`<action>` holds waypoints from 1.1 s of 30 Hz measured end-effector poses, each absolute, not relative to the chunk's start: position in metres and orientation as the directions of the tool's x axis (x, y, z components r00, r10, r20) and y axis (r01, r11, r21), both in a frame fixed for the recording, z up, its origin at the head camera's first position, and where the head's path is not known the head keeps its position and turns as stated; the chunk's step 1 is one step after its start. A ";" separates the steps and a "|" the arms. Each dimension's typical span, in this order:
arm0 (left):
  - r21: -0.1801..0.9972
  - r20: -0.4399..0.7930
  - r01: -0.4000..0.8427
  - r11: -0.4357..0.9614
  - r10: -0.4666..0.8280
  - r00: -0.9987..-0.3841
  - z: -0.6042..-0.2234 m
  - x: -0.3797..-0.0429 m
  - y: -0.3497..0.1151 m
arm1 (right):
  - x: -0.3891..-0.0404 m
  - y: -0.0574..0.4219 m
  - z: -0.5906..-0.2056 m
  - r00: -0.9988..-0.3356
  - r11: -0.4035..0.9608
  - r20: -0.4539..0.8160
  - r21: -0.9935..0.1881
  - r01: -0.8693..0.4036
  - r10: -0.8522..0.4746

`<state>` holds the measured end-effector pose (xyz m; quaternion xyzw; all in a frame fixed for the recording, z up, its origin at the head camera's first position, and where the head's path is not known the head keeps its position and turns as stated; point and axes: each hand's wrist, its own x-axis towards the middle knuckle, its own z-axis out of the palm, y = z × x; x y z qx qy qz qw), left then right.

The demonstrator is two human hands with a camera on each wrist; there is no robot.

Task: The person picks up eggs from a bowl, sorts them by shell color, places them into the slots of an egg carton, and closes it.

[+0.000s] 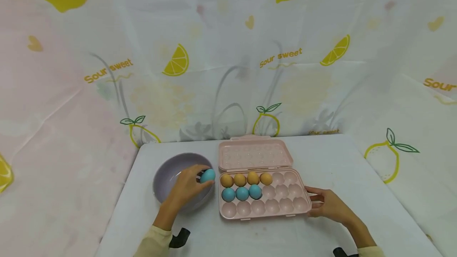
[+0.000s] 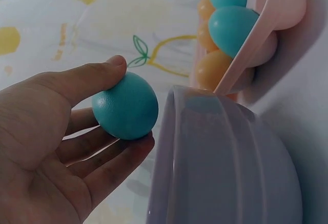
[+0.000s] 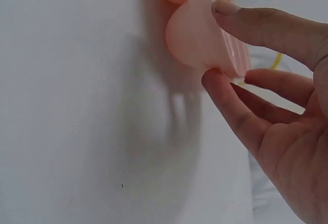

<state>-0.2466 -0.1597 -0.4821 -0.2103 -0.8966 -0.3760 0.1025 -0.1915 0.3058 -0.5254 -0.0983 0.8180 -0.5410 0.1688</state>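
In my left hand (image 1: 189, 183) a blue egg (image 2: 125, 106) is pinched between thumb and fingers, over the right side of a greyish-purple bowl (image 1: 164, 175). To the right of the bowl lies a pink plastic egg carton (image 1: 257, 215), its lid (image 1: 255, 154) laid back behind it. Several yellow eggs (image 1: 253, 178) fill the back row from the left. Three blue eggs (image 1: 242, 193) sit in the middle row's left cups. My right hand (image 1: 330, 205) grips the carton's right edge, with the thumb and fingertips on its rim in the right wrist view.
A white table (image 1: 271, 237) carries the bowl and carton. Behind it hangs a pale cloth (image 1: 214, 98) printed with lemons and lettering. Dark straps (image 1: 179, 238) are on the wrists. The bowl stands close to the carton's left edge.
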 end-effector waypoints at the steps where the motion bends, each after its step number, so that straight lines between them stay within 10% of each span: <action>1: 0.634 0.338 0.450 0.629 0.298 -0.893 -0.482 -0.247 -0.160 | -0.191 0.305 -0.525 -0.927 0.406 -0.171 -0.914 0.022 -0.333; 33: 0.653 0.405 0.547 0.524 0.369 -0.837 -0.494 -0.249 -0.141 | -0.188 0.300 -0.529 -0.966 0.488 -0.107 -0.873 -0.023 -0.235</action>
